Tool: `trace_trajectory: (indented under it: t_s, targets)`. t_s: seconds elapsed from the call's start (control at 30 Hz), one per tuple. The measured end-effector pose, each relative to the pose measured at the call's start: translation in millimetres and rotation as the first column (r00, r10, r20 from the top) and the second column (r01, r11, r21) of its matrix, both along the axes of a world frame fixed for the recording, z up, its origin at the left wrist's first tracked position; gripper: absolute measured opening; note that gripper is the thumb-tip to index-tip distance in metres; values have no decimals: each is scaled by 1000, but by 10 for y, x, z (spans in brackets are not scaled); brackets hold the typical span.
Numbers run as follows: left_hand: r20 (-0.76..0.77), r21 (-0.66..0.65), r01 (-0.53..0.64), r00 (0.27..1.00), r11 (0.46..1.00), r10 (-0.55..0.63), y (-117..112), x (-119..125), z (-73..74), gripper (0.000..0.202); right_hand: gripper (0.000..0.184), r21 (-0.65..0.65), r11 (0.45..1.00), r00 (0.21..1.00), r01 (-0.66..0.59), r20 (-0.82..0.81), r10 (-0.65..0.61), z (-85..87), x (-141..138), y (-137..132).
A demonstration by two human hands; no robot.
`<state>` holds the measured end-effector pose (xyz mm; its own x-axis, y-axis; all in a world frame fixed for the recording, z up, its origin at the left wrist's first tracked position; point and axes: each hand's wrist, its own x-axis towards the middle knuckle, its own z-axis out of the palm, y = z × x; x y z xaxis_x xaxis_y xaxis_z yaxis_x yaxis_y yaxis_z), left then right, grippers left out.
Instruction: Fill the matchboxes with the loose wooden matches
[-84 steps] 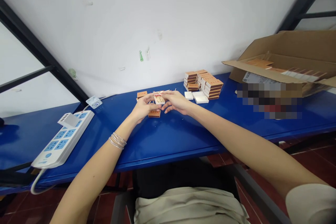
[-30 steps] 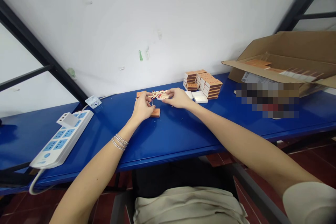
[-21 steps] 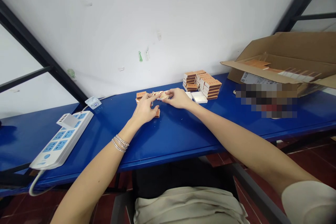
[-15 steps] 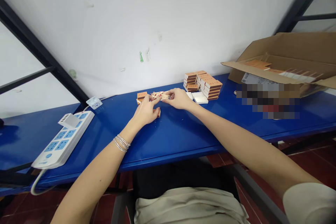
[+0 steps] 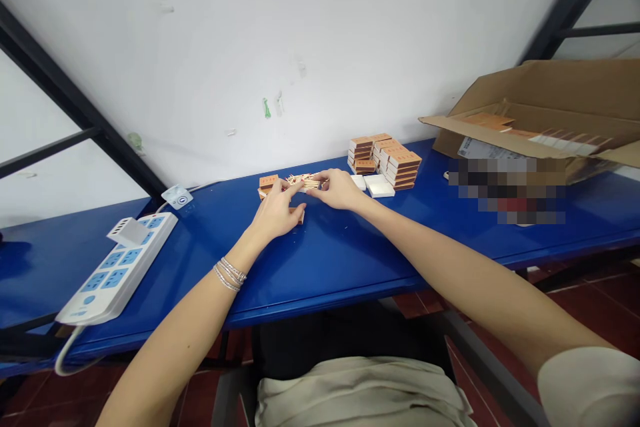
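A loose pile of matches (image 5: 301, 180) lies on the blue table (image 5: 330, 260) near the wall. My left hand (image 5: 277, 211) rests flat beside it, fingers stretched out, the index finger touching the pile's near edge. Part of an orange matchbox (image 5: 300, 216) shows under that hand. My right hand (image 5: 341, 189) sits at the pile's right side, fingers curled and pinched on a few matches. Another orange matchbox (image 5: 269, 181) lies just left of the pile.
Stacked orange matchboxes (image 5: 387, 156) and white inner trays (image 5: 373, 183) stand right of my hands. An open cardboard box (image 5: 545, 113) fills the far right. A white and blue power strip (image 5: 117, 267) lies at the left, its cable hanging over the table edge.
Earlier both hands held a white tray full of matches above the table. Now the matches lie in a pile, and both hands have come down to its edges.
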<state>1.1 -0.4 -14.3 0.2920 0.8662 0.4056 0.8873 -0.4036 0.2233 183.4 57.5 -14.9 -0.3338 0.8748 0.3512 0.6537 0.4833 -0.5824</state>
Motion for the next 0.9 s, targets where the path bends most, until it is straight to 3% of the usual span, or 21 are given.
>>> trace_trajectory:
  t_s: [0.13,0.4,0.9]
  targets:
    - [22,-13,-14,1000,1000,14,7,-10,-4,59,41,-14,1000,1000,-6,-1,6,-3,-3,-3]
    - [-51,29,125,991,992,-123,7,4,-51,66,37,62,996,997,-71,-29,73,9,-60,-67]
    - [-83,52,109,991,993,-105,0,3,-25,60,34,70,997,998,-43,-41,46,10,-46,-52]
